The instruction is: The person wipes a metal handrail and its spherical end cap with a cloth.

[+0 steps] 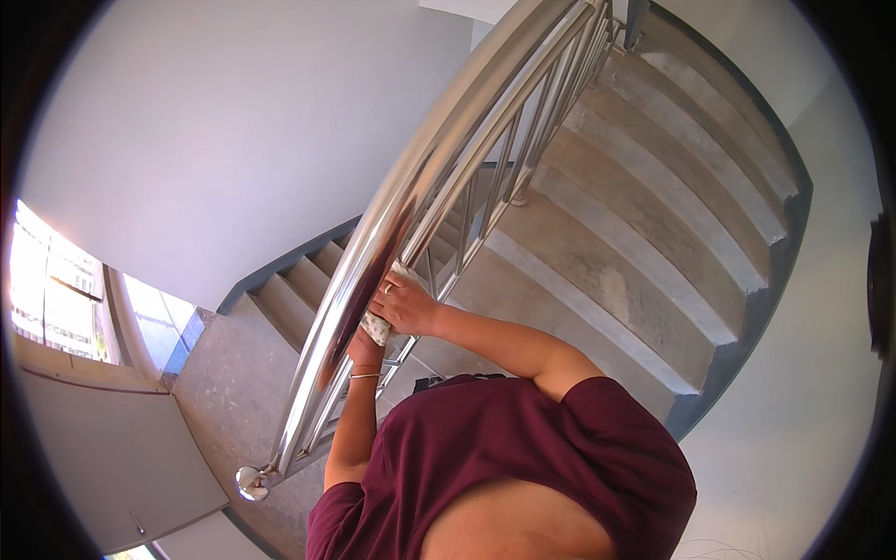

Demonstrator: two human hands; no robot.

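Note:
A polished metal handrail (350, 280) runs diagonally up from the lower left, with metal bars beneath it. My right hand (406, 303), a ring on one finger, presses a light patterned cloth (376, 327) against the railing just under the thick top rail. Below it, my left hand (365, 348), with a bracelet at the wrist, is partly hidden behind the cloth and my right hand. It is at the same piece of cloth, beside the rail; its fingers are mostly out of sight.
Concrete steps (616, 203) rise on the right, and another flight (294, 294) lies beyond the railing. A round metal knob (252, 483) ends the rail at lower left. A bright window (56, 294) is at far left; a pale wall (231, 126) stands behind.

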